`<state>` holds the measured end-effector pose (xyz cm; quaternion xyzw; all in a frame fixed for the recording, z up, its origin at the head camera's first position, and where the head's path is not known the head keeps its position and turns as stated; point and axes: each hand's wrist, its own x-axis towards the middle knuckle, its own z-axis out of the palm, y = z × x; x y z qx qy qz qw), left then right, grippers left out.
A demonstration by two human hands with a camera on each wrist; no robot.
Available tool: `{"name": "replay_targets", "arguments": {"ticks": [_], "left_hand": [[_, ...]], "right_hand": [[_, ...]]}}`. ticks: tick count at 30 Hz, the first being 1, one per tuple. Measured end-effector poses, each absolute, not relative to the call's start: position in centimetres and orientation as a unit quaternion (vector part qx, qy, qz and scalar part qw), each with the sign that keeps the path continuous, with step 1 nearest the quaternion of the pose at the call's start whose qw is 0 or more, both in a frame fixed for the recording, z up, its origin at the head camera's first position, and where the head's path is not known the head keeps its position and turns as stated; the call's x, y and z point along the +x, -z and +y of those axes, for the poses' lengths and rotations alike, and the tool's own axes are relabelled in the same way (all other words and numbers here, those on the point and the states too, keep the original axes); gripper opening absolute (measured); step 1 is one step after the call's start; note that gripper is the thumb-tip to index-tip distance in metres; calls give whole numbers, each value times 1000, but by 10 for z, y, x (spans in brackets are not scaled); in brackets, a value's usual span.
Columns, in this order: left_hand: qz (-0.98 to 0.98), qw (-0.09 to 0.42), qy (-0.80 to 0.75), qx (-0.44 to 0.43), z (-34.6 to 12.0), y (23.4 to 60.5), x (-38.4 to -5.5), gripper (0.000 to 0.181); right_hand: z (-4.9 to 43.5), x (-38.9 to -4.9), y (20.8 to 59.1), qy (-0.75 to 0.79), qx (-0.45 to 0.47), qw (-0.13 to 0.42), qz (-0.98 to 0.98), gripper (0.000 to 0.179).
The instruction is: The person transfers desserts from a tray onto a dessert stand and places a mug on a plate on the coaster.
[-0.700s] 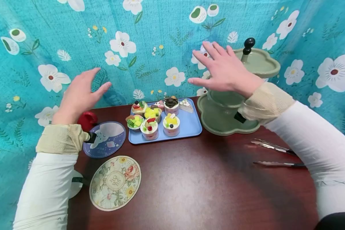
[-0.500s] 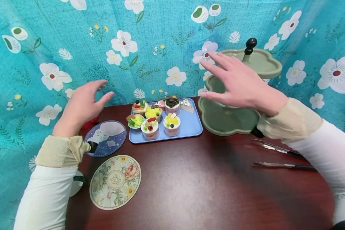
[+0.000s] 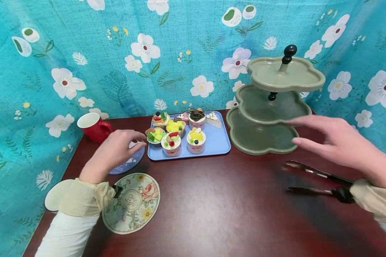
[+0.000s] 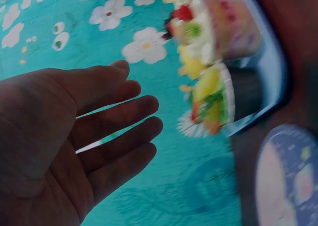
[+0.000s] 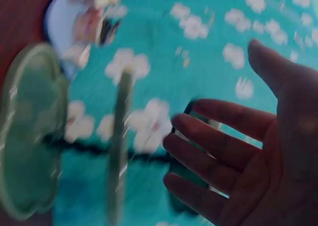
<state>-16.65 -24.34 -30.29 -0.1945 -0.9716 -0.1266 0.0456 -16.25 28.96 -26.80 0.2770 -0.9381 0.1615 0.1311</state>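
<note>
My left hand hovers over the blue round mat, left of the blue tray. Its fingers are loosely bent, and the left wrist view shows nothing in the palm. Several dessert cups crowd the tray, among them a fruit-topped cup and a mango-topped cup; a cake slice lies at its back right. Relaxed and holding nothing, my right hand is in the air before the green tiered stand. Below that hand lie metal tongs with black handles, partly covered by my wrist.
A red mug stands at the back left. The floral round mat lies nearer, partly under my left wrist. Beside that forearm shows a white rounded object. A blue flowered cloth hangs behind the dark table.
Both hands have come down. My right hand has drawn rightward and nearer, uncovering the stand. The left has shifted slightly right, leaving the red mug in plain sight.
</note>
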Motion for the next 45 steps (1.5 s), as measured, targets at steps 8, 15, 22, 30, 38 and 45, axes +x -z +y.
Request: {"name": "replay_targets", "arguments": {"ticks": [8, 15, 22, 30, 38, 45], "left_hand": [[-963, 29, 120, -241, -232, 344, -173, 23], [-962, -12, 132, -239, -224, 366, -179, 24], [-962, -45, 129, -235, -224, 379, -184, 24], [-964, -52, 117, -234, -223, 384, -187, 17], [-960, -43, 116, -251, -226, 387, -191, 13], [-960, -33, 109, -256, -227, 390, -194, 12]], "right_hand": [[356, -160, 315, -151, 169, 51, -973, 47], [392, -165, 347, -164, 133, -33, -977, 61], [410, -165, 373, -160, 119, -108, -974, 76], [420, -160, 397, -200, 152, -121, -960, 74], [425, -153, 410, -191, 175, -98, -961, 70], [430, -150, 418, -164, 194, -72, -964, 71]]}}
